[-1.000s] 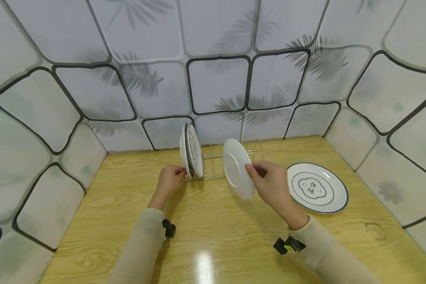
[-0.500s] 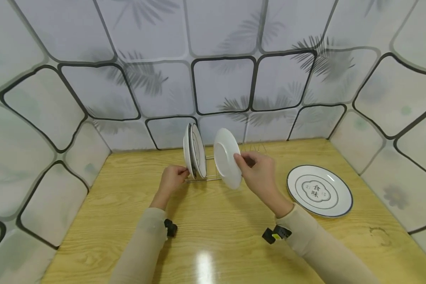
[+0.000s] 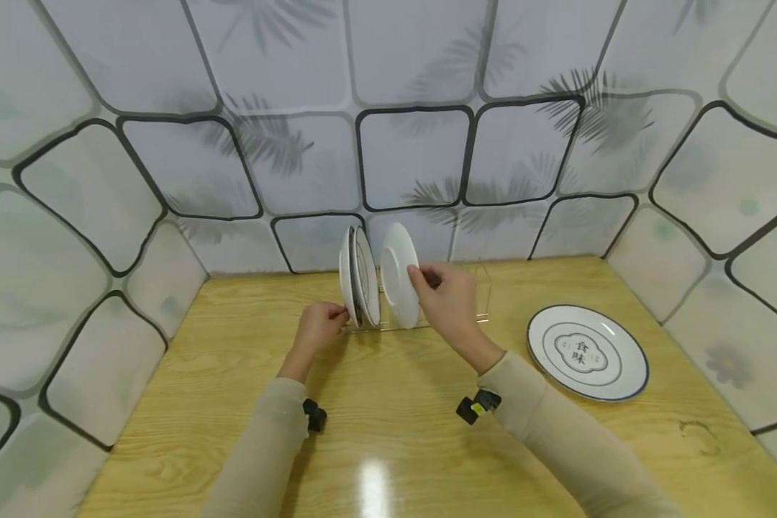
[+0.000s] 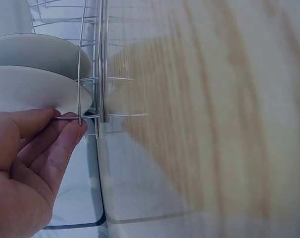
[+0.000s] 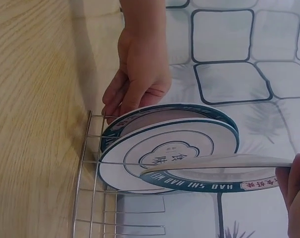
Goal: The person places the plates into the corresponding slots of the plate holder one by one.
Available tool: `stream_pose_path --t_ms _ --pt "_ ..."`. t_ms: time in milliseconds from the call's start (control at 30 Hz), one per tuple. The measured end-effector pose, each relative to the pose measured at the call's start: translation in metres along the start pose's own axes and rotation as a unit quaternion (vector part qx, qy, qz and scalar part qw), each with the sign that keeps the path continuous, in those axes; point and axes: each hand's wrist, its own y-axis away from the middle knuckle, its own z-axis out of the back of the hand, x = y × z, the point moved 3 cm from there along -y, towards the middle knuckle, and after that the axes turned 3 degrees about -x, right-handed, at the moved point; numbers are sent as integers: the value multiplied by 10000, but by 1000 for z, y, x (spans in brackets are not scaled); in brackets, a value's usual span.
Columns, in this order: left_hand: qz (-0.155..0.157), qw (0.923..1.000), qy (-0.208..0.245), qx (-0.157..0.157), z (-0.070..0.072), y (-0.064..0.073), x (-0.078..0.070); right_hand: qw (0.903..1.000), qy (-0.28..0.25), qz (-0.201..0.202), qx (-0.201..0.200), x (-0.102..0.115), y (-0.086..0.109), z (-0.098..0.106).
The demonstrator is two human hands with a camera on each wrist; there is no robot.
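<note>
My left hand (image 3: 317, 329) pinches the end wire of a metal dish rack (image 4: 103, 59) at its left end. Two plates stand on edge there, a rear one (image 4: 21, 87) and a white plate with grey rings (image 3: 367, 280) to its right. My right hand (image 3: 450, 301) grips the rim of another plate (image 3: 398, 277) between thumb and fingers, tilted on edge just right of the standing pair. In the right wrist view, this held plate (image 5: 199, 186) shows a teal lettered band and overlaps the rack wires; whether it touches the rack I cannot tell.
A large blue-rimmed plate (image 3: 583, 352) lies flat on the wooden table (image 3: 388, 403), right of the rack. Walls covered in patterned sheet (image 3: 414, 158) enclose the table at the back and sides. The rack's right slots show bare wires.
My right hand has carried its plate left and towards the rack, closer to the standing plates. My left hand keeps its hold on the rack's end. The head view has shifted slightly.
</note>
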Motion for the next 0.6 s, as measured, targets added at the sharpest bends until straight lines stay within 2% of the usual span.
stream_pose_path --t_ms 433,600 --pt "-150 9993 -342 -39 2 3 -7 9994 195 -246 119 -14 -4 -25" --pt "-110 9996 -271 -27 0 3 -6 9991 405 15 141 -22 -3 -36"
